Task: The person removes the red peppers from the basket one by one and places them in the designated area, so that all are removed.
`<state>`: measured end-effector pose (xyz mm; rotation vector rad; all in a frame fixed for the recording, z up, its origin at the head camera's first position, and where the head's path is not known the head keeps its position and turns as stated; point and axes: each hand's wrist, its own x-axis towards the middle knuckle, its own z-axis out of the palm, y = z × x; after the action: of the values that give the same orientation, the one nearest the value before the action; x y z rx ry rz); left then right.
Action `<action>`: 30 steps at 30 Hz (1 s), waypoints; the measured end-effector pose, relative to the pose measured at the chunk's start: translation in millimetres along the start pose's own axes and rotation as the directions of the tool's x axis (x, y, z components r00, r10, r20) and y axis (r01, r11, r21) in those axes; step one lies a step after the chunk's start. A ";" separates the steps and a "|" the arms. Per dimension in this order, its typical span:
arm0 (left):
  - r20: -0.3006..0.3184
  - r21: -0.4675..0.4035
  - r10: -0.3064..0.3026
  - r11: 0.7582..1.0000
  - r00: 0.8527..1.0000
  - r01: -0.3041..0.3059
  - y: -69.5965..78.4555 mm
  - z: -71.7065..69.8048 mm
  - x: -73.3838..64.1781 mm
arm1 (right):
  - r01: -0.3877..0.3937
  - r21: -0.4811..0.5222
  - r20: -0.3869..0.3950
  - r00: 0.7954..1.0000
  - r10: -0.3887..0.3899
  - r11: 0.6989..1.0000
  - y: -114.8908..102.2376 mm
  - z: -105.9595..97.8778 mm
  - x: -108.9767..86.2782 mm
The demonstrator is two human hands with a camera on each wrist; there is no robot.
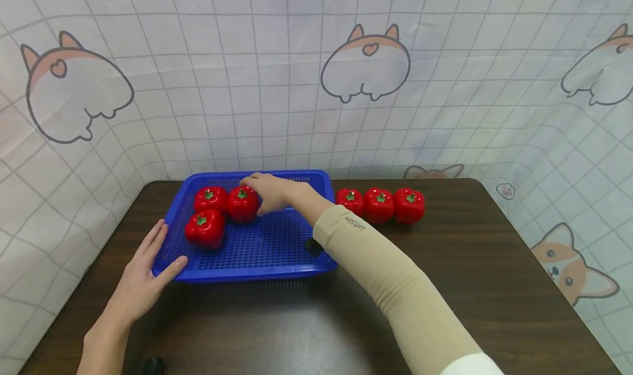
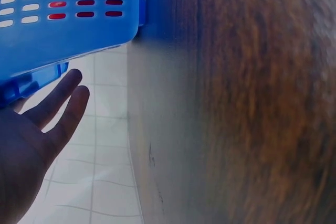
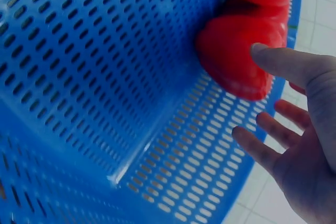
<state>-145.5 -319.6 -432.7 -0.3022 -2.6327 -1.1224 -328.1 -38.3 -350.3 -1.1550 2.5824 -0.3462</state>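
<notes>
In the head view, three red bell peppers with green stem tops sit in a blue perforated basket (image 1: 267, 270), grouped at its left side: a front pepper (image 1: 205, 228), a back-left pepper (image 1: 211, 199) and a back-right pepper (image 1: 242, 203). My right hand (image 1: 277, 192) reaches over the basket to the back-right pepper. In the right wrist view its thumb lies against a pepper (image 3: 231, 51), while the visible fingers are extended and spread beside it. My left hand (image 1: 140, 279) rests at the basket's front-left corner, thumb by the rim and fingers straight along the outer side.
Right of the basket, three more red peppers (image 1: 379, 205) stand in a row near the back edge of the dark wooden table (image 1: 475, 287). A white gridded cloth (image 1: 277, 89) with cartoon dogs hangs behind. Small black objects show near both wrists.
</notes>
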 end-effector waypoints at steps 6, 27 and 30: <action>-0.002 -0.003 0.003 1.000 1.000 -0.003 -1.5 0.7 0.0 | -0.004 -0.025 0.022 1.000 0.005 1.000 -6.8 8.1 9.5; -0.008 -0.004 -0.003 1.000 1.000 0.003 0.1 0.1 2.0 | 0.000 -0.144 0.012 1.000 0.002 0.990 -10.0 18.3 21.6; -0.007 -0.008 -0.009 1.000 1.000 0.009 -0.2 -0.1 1.4 | -0.013 -0.134 0.015 1.000 0.015 0.991 -11.6 17.7 20.1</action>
<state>-146.9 -319.7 -432.3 -0.2877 -2.6260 -1.1354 -326.5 -62.7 -366.2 -1.1777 2.6333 -0.1612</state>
